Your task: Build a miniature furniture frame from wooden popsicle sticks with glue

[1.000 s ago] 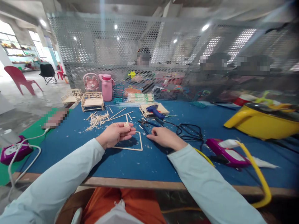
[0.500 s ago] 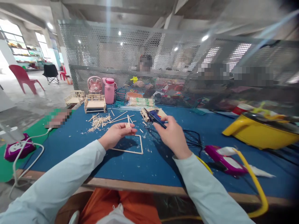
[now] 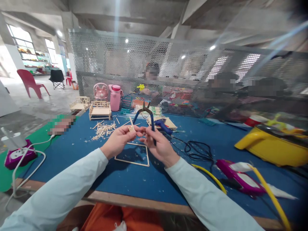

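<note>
My left hand (image 3: 121,136) is closed on short wooden sticks (image 3: 131,124), one of them poking up past the fingers. Blue-handled cutting pliers (image 3: 152,117) are in my right hand (image 3: 160,142), jaws upward and handles spread. The fingertips of both hands come together over the table, near the sticks. Below them a thin rectangular wooden frame (image 3: 134,163) lies flat on the blue table mat. A pile of cut stick pieces (image 3: 104,130) is left of my left hand. Behind my right hand rests a blue glue gun (image 3: 164,125) by a wooden piece.
Small wooden bed-like models (image 3: 100,112) and a pink bottle (image 3: 115,98) stand at the back left. A yellow pan (image 3: 269,146), purple power strip (image 3: 240,178) and black cable (image 3: 198,150) occupy the right. A perforated metal screen (image 3: 108,64) closes the back, with people behind it.
My right hand has moved left to meet my left hand. The pliers have swung upright, with their handles now spread. The view has shifted slightly.
</note>
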A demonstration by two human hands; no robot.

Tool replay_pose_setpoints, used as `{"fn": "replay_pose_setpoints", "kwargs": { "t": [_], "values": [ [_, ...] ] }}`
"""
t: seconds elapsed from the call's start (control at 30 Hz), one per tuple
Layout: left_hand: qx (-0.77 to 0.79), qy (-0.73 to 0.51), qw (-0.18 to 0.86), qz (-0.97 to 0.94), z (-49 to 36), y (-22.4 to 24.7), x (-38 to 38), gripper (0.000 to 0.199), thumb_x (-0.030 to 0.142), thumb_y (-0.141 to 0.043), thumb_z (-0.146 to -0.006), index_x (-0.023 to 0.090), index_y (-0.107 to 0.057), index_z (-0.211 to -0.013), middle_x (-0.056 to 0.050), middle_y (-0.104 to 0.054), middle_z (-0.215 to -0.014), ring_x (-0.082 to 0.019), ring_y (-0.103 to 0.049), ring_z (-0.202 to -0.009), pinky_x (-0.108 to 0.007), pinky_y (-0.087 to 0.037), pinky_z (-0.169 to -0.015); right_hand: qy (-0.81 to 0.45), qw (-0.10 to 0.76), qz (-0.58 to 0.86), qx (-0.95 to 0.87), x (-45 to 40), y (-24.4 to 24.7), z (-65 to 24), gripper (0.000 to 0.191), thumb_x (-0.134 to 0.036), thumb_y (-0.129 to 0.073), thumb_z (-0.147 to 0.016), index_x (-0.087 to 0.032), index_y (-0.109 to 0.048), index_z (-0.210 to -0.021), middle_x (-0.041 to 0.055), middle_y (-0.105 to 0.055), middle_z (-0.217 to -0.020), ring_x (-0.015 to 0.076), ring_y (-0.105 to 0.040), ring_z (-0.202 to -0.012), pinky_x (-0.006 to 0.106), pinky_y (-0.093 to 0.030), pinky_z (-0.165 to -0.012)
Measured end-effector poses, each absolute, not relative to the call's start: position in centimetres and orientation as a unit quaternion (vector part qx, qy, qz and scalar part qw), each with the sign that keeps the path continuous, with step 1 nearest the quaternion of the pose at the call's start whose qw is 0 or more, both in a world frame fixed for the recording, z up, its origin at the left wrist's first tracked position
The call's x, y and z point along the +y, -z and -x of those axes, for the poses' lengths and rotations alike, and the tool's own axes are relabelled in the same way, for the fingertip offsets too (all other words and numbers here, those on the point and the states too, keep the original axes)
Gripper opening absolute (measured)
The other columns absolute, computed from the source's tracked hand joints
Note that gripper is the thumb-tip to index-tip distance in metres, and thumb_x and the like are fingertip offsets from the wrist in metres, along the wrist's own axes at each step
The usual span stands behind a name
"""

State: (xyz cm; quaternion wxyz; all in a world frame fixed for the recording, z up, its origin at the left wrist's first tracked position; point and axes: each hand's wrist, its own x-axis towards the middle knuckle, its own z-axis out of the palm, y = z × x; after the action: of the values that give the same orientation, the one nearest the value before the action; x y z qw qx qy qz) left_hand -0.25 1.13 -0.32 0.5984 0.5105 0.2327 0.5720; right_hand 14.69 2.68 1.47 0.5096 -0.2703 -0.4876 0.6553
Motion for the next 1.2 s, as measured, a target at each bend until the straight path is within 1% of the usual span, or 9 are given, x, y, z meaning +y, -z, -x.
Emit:
{"fn": "replay_pose_setpoints", "kwargs": {
  "t": [0.07, 0.23, 0.33, 0.47, 0.63, 0.77, 0.97, 1.1, 1.2],
  "values": [
    [0.214, -0.534, 0.603, -0.553, -0.3, 0.4, 0.7, 0.027, 0.038, -0.070, -0.066, 0.014, -0.068, -0.078, -0.003, -0.067, -0.074, -0.011, -0.058, -0.072, -0.025, -0.042, -0.075, -0.676, 0.479, 0.246, -0.503, 2.2, -0.8, -14.4, 0.019, -0.027, -0.064, -0.065, -0.022, -0.050, -0.077, 0.0012, -0.061, -0.087, 0.0142, -0.059, -0.080, 0.025, -0.049, -0.066],
    [0.216, -0.435, 0.625, -0.611, -1.3, 0.2, -0.6, 0.033, 0.042, -0.070, -0.063, 0.013, -0.068, -0.078, -0.004, -0.066, -0.070, -0.013, -0.058, -0.072, -0.026, -0.042, -0.075, -0.742, 0.397, 0.198, -0.502, 1.9, -0.6, -14.7, 0.034, -0.025, -0.053, -0.062, -0.021, -0.052, -0.095, 0.0058, -0.063, -0.084, 0.0233, -0.060, -0.090, 0.037, -0.052, -0.070],
    [0.223, -0.428, 0.637, -0.601, -1.2, -0.1, -0.7, 0.032, 0.039, -0.072, -0.062, 0.012, -0.068, -0.079, -0.004, -0.067, -0.073, -0.013, -0.059, -0.075, -0.027, -0.041, -0.080, -0.719, 0.423, 0.189, -0.518, 2.3, -1.3, -15.7, 0.043, -0.017, -0.052, -0.059, -0.022, -0.051, -0.102, 0.0035, -0.062, -0.088, 0.0199, -0.060, -0.086, 0.037, -0.051, -0.076],
    [0.281, -0.473, 0.679, -0.486, -0.5, 0.0, 0.2, 0.029, 0.031, -0.075, -0.060, 0.012, -0.064, -0.080, -0.004, -0.068, -0.074, -0.013, -0.062, -0.072, -0.029, -0.044, -0.080, -0.605, 0.457, 0.282, -0.587, 2.8, -2.8, -17.7, 0.049, -0.013, -0.055, -0.062, -0.026, -0.050, -0.109, -0.0008, -0.060, -0.088, 0.0140, -0.059, -0.076, 0.032, -0.049, -0.076],
    [0.355, -0.469, 0.690, -0.422, -0.2, 0.0, 0.7, 0.015, 0.013, -0.068, -0.069, 0.010, -0.061, -0.082, -0.002, -0.066, -0.067, -0.009, -0.062, -0.059, -0.025, -0.047, -0.069, -0.369, 0.297, 0.405, -0.782, 3.1, -4.3, -19.7, 0.040, -0.014, -0.055, -0.063, -0.020, -0.059, -0.102, 0.0025, -0.061, -0.095, 0.0210, -0.054, -0.095, 0.038, -0.039, -0.090],
    [0.348, -0.476, 0.686, -0.425, -0.5, -0.3, 0.5, 0.014, 0.007, -0.062, -0.073, 0.009, -0.059, -0.086, -0.002, -0.066, -0.067, -0.007, -0.061, -0.057, -0.023, -0.048, -0.068, -0.420, 0.211, 0.431, -0.771, 3.0, -4.0, -20.4, 0.033, -0.012, -0.051, -0.061, -0.017, -0.060, -0.092, 0.0038, -0.061, -0.089, 0.0213, -0.057, -0.089, 0.038, -0.043, -0.083],
    [0.333, -0.518, 0.635, -0.466, -0.3, -0.1, 0.9, 0.009, 0.014, -0.065, -0.072, 0.010, -0.059, -0.078, -0.002, -0.066, -0.067, -0.009, -0.061, -0.060, -0.024, -0.046, -0.070, -0.604, 0.313, 0.348, -0.646, 3.0, -3.3, -20.7, 0.045, -0.007, -0.055, -0.057, -0.022, -0.050, -0.099, 0.0040, -0.056, -0.114, 0.0208, -0.051, -0.110, 0.038, -0.041, -0.089],
    [0.275, -0.535, 0.612, -0.514, -0.2, 0.1, 0.7, 0.024, 0.030, -0.070, -0.067, 0.011, -0.061, -0.078, -0.003, -0.068, -0.073, -0.011, -0.062, -0.070, -0.026, -0.044, -0.076, -0.647, 0.338, 0.264, -0.630, 2.5, -4.3, -19.4, 0.044, -0.005, -0.053, -0.056, -0.023, -0.047, -0.096, 0.0026, -0.059, -0.109, 0.0190, -0.053, -0.108, 0.041, -0.038, -0.093],
    [0.228, -0.518, 0.629, -0.533, -0.8, 0.4, 0.3, 0.031, 0.038, -0.071, -0.064, 0.012, -0.063, -0.079, -0.004, -0.067, -0.077, -0.012, -0.061, -0.076, -0.027, -0.044, -0.078, -0.648, 0.389, 0.220, -0.617, 2.0, -3.9, -17.3, 0.034, -0.008, -0.051, -0.055, -0.022, -0.049, -0.085, 0.0028, -0.061, -0.101, 0.0196, -0.055, -0.102, 0.041, -0.042, -0.089]
  ]
}}
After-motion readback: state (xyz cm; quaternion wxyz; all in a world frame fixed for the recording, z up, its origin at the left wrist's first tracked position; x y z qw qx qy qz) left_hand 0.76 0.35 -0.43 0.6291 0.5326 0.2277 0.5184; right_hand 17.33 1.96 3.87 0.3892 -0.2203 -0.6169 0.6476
